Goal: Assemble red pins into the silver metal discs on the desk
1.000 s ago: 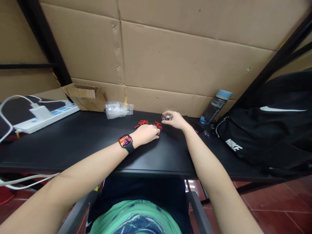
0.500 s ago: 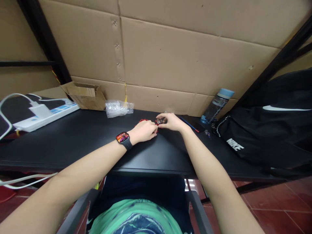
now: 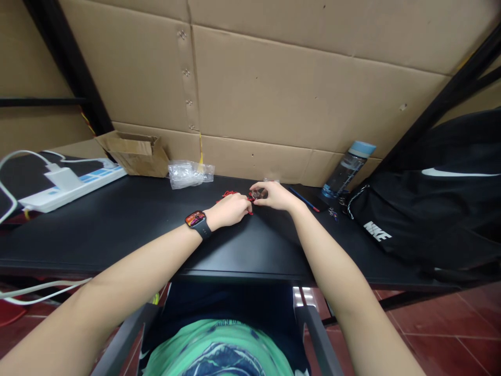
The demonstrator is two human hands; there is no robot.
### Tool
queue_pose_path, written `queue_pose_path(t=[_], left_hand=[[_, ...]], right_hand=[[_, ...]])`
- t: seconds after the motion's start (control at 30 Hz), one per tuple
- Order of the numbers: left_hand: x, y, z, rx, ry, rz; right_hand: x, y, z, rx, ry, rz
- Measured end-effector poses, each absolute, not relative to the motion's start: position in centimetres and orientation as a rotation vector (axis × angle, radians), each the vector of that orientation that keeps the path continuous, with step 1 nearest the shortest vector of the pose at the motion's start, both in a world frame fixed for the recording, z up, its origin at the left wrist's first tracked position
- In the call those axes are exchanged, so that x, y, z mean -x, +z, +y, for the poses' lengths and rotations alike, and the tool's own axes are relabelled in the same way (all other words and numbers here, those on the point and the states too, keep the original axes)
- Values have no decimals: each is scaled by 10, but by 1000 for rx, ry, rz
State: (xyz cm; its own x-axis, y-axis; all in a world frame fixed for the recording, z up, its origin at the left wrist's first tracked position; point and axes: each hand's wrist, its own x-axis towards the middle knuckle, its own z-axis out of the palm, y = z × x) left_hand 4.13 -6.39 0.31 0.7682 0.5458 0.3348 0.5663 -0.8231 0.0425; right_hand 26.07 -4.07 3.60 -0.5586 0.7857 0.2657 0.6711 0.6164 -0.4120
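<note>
Red cord (image 3: 229,194) lies bunched on the black desk behind my left hand (image 3: 231,210), and a bit of it shows at the fingertips. The fingers of my left hand are closed around the cord. Close beside it, my right hand (image 3: 276,196) curves its thumb and fingers around a small, shiny, roundish dark piece (image 3: 257,195), which touches the red cord. Too little of this piece shows to tell its kind. My left wrist carries a smartwatch (image 3: 196,219).
A small open cardboard box (image 3: 136,156) and clear plastic wrap (image 3: 190,175) stand at the back left, near a white power strip (image 3: 84,185). To the right are a blue pencil (image 3: 304,199), a water bottle (image 3: 346,169), a small trinket (image 3: 333,213) and a black bag (image 3: 422,219).
Both hands hold nearly the same place. The left fingers have shifted slightly, and a little more red cord shows between the hands. The view has moved a touch.
</note>
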Motion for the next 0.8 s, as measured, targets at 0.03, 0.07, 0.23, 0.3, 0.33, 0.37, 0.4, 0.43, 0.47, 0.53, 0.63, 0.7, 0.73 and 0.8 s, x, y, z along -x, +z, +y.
queue_pose_path(t=[0.03,0.07,0.23,0.3,0.33,0.37,0.4,0.43,0.47,0.53,0.63,0.7,0.73,0.8], left_hand=[[-41,4,-64,2893,-527,-919],[-40,4,-63,2891,-533,-923],[-37,5,-63,2902,-547,-942],[-36,6,-63,2922,-540,-957],[-36,6,-63,2934,-533,-965],[-36,7,-63,2947,-525,-972],[-36,7,-64,2959,-518,-976],[-36,7,-64,2965,-512,-976],[-37,7,-64,2965,-510,-972],[-38,6,-64,2958,-517,-949],[-39,6,-66,2926,-557,-951],[-40,7,-67,2900,-582,-983],[-40,7,-67,2890,-596,-998],[-40,8,-67,2883,-634,-1006]], right_hand=[[-261,36,-41,1159,373,-2419],[-260,36,-41,1161,377,-2418],[-259,38,-42,1170,384,-2434],[-258,38,-43,1174,392,-2454],[-258,38,-43,1174,397,-2463],[-258,38,-42,1175,401,-2471],[-258,38,-42,1177,405,-2478],[-258,37,-42,1180,408,-2483],[-258,36,-41,1185,413,-2487],[-258,35,-40,1187,421,-2492],[-258,33,-40,1171,429,-2497],[-258,33,-40,1160,439,-2500],[-258,33,-41,1158,444,-2500],[-258,35,-42,1159,454,-2501]])
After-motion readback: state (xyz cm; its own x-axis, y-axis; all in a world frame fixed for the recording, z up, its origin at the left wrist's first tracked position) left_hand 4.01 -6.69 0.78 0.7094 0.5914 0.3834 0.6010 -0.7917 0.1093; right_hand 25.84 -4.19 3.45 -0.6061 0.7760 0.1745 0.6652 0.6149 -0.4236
